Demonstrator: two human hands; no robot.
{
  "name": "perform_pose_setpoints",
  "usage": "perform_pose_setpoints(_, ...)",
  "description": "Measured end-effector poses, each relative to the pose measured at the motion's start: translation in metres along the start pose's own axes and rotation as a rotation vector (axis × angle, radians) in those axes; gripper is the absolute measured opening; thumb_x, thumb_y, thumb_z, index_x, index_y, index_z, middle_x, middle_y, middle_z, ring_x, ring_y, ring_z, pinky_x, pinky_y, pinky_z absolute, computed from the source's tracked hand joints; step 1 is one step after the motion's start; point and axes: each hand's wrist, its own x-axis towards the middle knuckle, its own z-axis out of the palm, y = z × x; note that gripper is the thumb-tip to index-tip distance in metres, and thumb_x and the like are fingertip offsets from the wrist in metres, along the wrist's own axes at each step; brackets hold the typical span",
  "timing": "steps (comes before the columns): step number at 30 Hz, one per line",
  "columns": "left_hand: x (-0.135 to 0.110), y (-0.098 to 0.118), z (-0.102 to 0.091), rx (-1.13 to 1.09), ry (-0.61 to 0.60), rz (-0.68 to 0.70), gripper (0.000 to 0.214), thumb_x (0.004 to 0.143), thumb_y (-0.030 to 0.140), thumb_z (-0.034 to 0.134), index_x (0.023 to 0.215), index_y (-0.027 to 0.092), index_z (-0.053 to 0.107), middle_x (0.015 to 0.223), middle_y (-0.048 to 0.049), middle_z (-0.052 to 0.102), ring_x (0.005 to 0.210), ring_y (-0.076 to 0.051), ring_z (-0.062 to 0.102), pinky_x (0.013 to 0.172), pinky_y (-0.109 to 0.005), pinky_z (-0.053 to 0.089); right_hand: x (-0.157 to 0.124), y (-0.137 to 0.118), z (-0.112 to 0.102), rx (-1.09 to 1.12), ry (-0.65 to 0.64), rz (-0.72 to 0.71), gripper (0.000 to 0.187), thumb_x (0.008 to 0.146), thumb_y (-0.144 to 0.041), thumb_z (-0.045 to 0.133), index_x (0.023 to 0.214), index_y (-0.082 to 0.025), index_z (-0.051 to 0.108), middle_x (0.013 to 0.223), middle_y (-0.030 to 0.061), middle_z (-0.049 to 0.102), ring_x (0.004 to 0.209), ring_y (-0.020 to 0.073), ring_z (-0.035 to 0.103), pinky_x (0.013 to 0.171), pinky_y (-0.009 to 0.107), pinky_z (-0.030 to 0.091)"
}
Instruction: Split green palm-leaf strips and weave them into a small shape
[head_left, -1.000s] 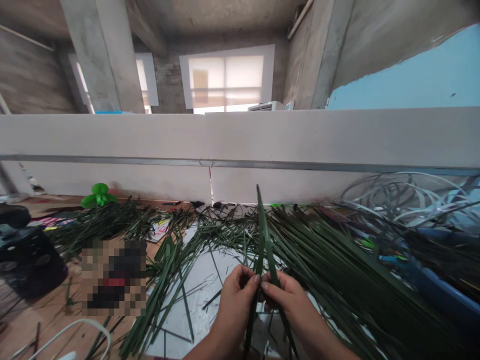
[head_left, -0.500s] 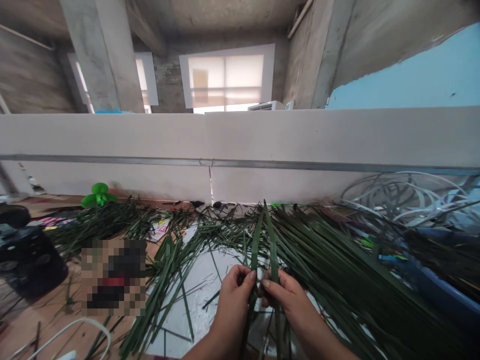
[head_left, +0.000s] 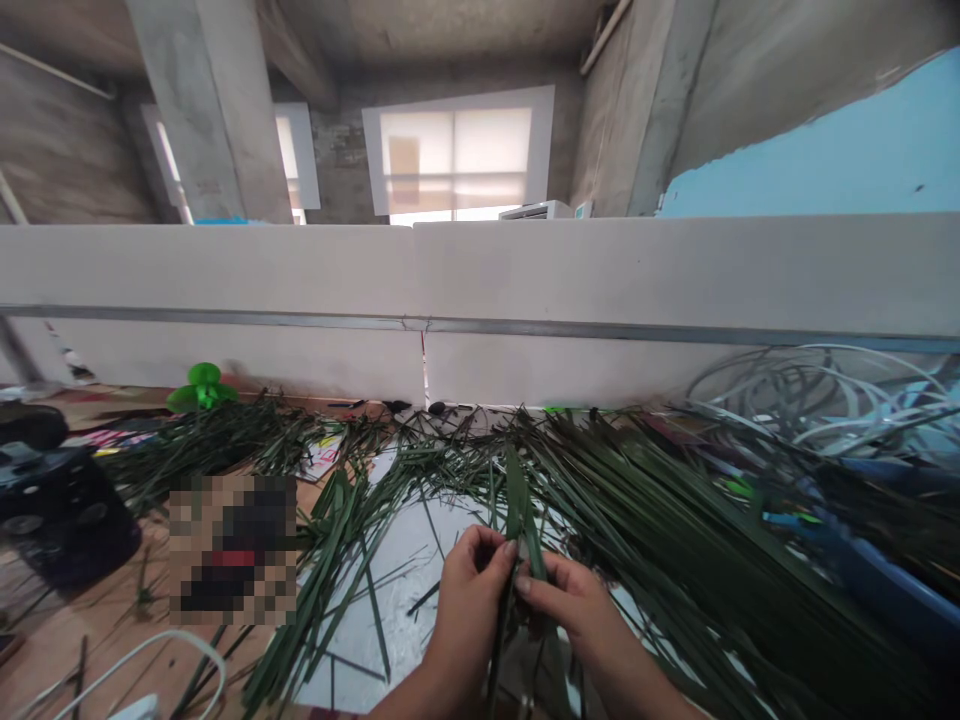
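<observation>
My left hand [head_left: 474,575] pinches a long green leaf strip [head_left: 516,492] between thumb and fingers. Close beside it, my right hand [head_left: 566,595] grips a second leaf strip [head_left: 534,545], its thumb pressed against it. The two strips meet or overlap just above my fingertips, and their lower ends hang toward me. Under my hands lies a white sheet [head_left: 397,540] strewn with thin leaf pieces. A thick bundle of long green leaves [head_left: 675,530] spreads to the right of my right hand, and a smaller bunch of leaves [head_left: 322,590] lies to the left.
On the left stand a dark spotted container [head_left: 64,520] and a bright green plastic thing [head_left: 202,388]. A white cable [head_left: 172,635] curves at the lower left. At right are a blue tub [head_left: 885,580] and coiled pale strips [head_left: 832,395]. A white partition [head_left: 600,270] runs behind.
The strip in my right hand has tilted left, so the two upper ends, apart before, now come together. My right hand has shifted slightly; the left stays nearly in place.
</observation>
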Motion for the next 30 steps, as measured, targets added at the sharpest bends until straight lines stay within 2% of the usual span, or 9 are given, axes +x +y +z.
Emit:
perform_pose_setpoints(4,0.0,0.0,0.001,0.012,0.005,0.022,0.026,0.069,0.038,0.076,0.068,0.019,0.059,0.062,0.0002,0.062,0.062,-0.017,0.055,0.06,-0.027,0.043,0.0,0.001,0.0,-0.001,0.004,0.02,0.024,0.061,-0.035,0.083,0.071,-0.016,0.072,0.061,-0.0019,0.064,0.059,0.0148,0.053,0.061,0.027,0.041)
perform_pose_setpoints(8,0.001,-0.003,0.0,-0.014,-0.065,-0.061,0.031,0.066,0.044,0.077,0.068,0.019,0.058,0.06,0.0014,0.06,0.056,-0.016,0.054,0.056,-0.028,0.043,0.003,-0.001,-0.005,-0.062,0.033,0.017,0.02,0.063,-0.033,0.078,0.071,-0.016,0.07,0.061,-0.0017,0.063,0.059,0.0151,0.053,0.058,0.026,0.039)
perform_pose_setpoints(11,0.001,-0.007,0.0,-0.009,-0.104,-0.071,0.032,0.065,0.043,0.078,0.068,0.018,0.058,0.059,0.0015,0.059,0.056,-0.016,0.054,0.056,-0.028,0.042,0.005,-0.002,-0.008,-0.093,0.068,-0.005,0.017,0.064,-0.031,0.075,0.07,-0.016,0.068,0.062,-0.0022,0.062,0.058,0.0139,0.051,0.057,0.025,0.038)
perform_pose_setpoints(16,-0.001,-0.012,0.002,-0.047,-0.066,-0.042,0.033,0.065,0.044,0.078,0.068,0.019,0.057,0.062,0.0015,0.06,0.058,-0.015,0.055,0.058,-0.027,0.043,0.002,-0.004,-0.006,-0.098,0.099,-0.021,0.014,0.066,-0.029,0.071,0.073,-0.017,0.067,0.067,-0.0016,0.063,0.06,0.0144,0.051,0.057,0.026,0.04)
perform_pose_setpoints(22,0.006,-0.016,-0.003,-0.055,-0.018,-0.09,0.04,0.067,0.052,0.077,0.072,0.02,0.054,0.057,0.0035,0.058,0.05,-0.013,0.051,0.05,-0.024,0.037,-0.001,-0.009,-0.002,-0.045,0.101,-0.012,0.014,0.066,-0.03,0.07,0.072,-0.018,0.065,0.065,-0.0014,0.061,0.061,0.0139,0.05,0.059,0.025,0.041)
perform_pose_setpoints(30,0.006,-0.008,-0.003,-0.053,-0.12,-0.205,0.051,0.059,0.061,0.079,0.074,0.019,0.055,0.056,0.0035,0.06,0.046,-0.01,0.047,0.046,-0.022,0.029,0.003,-0.007,-0.007,-0.063,0.138,-0.013,0.017,0.067,-0.032,0.071,0.075,-0.018,0.066,0.069,-0.0015,0.062,0.061,0.0139,0.051,0.058,0.025,0.041)
